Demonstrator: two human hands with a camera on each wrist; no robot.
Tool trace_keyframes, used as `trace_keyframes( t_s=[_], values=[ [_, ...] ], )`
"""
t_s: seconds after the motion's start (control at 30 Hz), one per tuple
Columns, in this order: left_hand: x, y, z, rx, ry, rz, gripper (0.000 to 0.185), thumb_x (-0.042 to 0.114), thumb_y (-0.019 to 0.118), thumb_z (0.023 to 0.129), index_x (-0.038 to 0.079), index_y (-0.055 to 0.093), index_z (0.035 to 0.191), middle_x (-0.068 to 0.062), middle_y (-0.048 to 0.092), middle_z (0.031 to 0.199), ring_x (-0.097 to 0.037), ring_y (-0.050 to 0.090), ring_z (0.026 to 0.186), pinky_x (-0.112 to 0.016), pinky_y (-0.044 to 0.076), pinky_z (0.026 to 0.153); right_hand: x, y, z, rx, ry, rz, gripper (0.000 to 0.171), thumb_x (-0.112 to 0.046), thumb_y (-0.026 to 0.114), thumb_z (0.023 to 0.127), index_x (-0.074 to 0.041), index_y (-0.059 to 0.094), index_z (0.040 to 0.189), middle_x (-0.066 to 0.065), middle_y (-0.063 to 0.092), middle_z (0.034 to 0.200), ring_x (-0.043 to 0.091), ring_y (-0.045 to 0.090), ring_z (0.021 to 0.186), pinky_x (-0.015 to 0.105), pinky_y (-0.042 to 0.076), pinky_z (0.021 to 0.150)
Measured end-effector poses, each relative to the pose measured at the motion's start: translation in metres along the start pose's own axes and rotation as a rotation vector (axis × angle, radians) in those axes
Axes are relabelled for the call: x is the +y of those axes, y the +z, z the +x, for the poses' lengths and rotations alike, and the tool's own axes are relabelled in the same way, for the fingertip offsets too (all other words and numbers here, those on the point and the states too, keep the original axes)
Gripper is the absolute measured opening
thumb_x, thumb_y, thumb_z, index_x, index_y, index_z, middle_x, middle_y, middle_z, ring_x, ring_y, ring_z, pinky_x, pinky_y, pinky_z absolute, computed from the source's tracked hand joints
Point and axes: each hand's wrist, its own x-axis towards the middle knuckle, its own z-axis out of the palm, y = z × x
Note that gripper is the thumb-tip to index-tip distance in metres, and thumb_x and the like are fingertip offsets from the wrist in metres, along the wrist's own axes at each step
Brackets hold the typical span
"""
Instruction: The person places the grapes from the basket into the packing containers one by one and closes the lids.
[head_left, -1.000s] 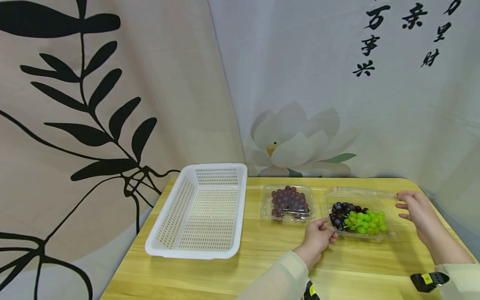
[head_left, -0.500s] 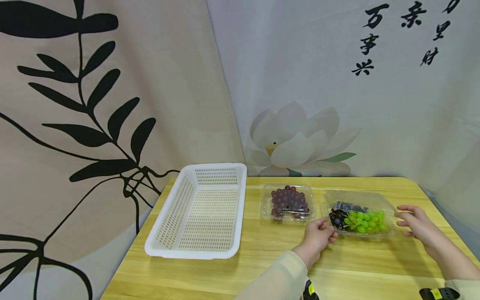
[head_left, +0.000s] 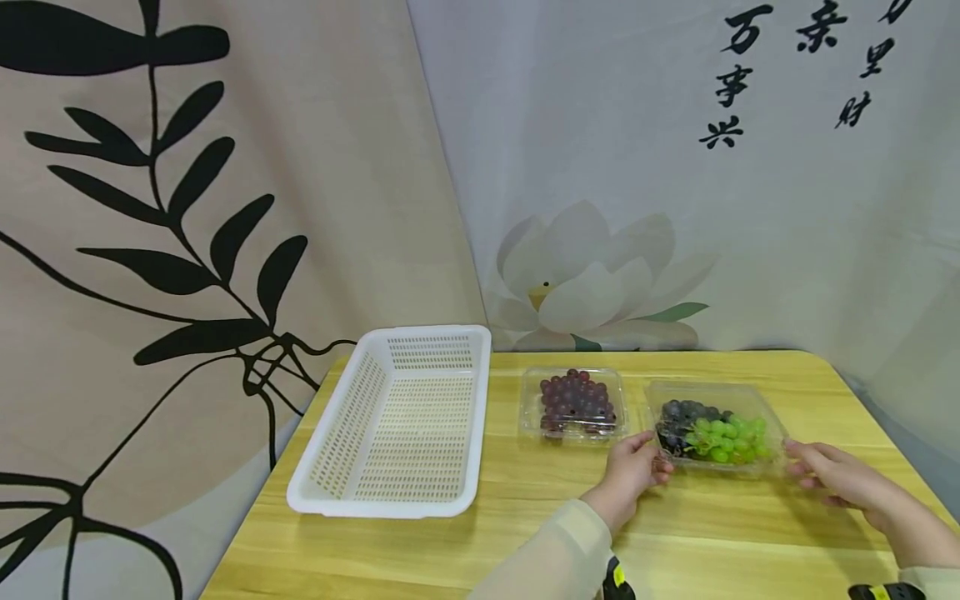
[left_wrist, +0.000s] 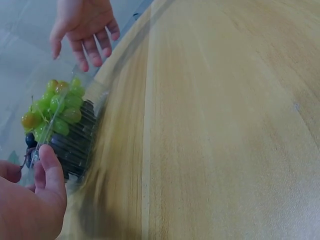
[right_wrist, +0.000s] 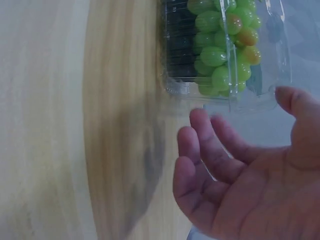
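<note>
A clear plastic clamshell container [head_left: 716,425] stands on the table's right side with its lid down over green grapes [head_left: 727,439] and dark grapes [head_left: 678,417]. At its near left corner my left hand [head_left: 628,473] pinches the edge, thumb and fingers on either side, as the left wrist view shows. My right hand [head_left: 843,475] is at the right end; in the right wrist view its thumb touches the lid's corner, while the loosely bent fingers [right_wrist: 205,150] hang just off the wall. Whether the lid is latched cannot be seen.
Left of that container, a smaller clear box [head_left: 573,404] holds red grapes. A white perforated basket [head_left: 470,467] stands farther left on the wooden table [head_left: 360,562]. Behind the table hangs a printed curtain [head_left: 360,208].
The container's lid has come down over the grapes. My right hand has moved down and left, from the raised lid to the container's right end. My left hand has stayed at its corner.
</note>
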Motion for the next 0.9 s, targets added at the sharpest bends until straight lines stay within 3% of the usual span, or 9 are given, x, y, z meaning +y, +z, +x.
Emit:
trace_keyframes(
  t_s=[0.17, 0.33, 0.57, 0.9],
  values=[
    [0.0036, 0.0003, -0.0001, 0.023, -0.019, 0.011, 0.029, 0.013, 0.051, 0.095, -0.001, 0.058, 0.119, -0.013, 0.063, 0.076, -0.01, 0.055, 0.054, -0.019, 0.048, 0.049, 0.0017, 0.0053, 0.0013, -0.002, 0.006, 0.009, 0.072, -0.055, 0.024, 0.099, 0.008, 0.047, 0.123, 0.005, 0.058, 0.1, 0.014, 0.056, 0.088, 0.033, 0.044, 0.071],
    [0.0047, 0.0001, -0.0006, 0.025, -0.026, 0.024, 0.031, 0.029, 0.055, 0.094, 0.0, 0.061, 0.106, -0.012, 0.063, 0.073, -0.011, 0.055, 0.054, -0.021, 0.05, 0.05, 0.0032, 0.0059, 0.0035, 0.006, -0.006, 0.019, 0.062, -0.047, 0.026, 0.101, 0.007, 0.051, 0.119, 0.001, 0.058, 0.095, 0.013, 0.055, 0.086, 0.033, 0.044, 0.071],
    [0.0024, -0.003, -0.0026, -0.022, -0.004, 0.031, 0.04, 0.019, 0.062, 0.091, 0.002, 0.057, 0.127, -0.009, 0.064, 0.086, -0.011, 0.06, 0.06, -0.024, 0.054, 0.057, 0.0051, 0.0045, 0.0079, 0.006, -0.005, 0.04, 0.059, -0.041, 0.03, 0.102, 0.01, 0.051, 0.123, -0.001, 0.062, 0.097, 0.012, 0.055, 0.087, 0.033, 0.047, 0.071],
    [0.0001, -0.0048, -0.0022, -0.049, 0.02, 0.037, 0.039, 0.011, 0.063, 0.09, 0.003, 0.056, 0.128, -0.006, 0.062, 0.089, -0.012, 0.061, 0.063, -0.025, 0.055, 0.06, 0.0081, 0.0032, 0.0087, -0.001, -0.007, 0.097, 0.047, -0.037, 0.037, 0.1, 0.001, 0.061, 0.11, -0.002, 0.062, 0.095, 0.012, 0.057, 0.086, 0.033, 0.047, 0.072]
  ],
)
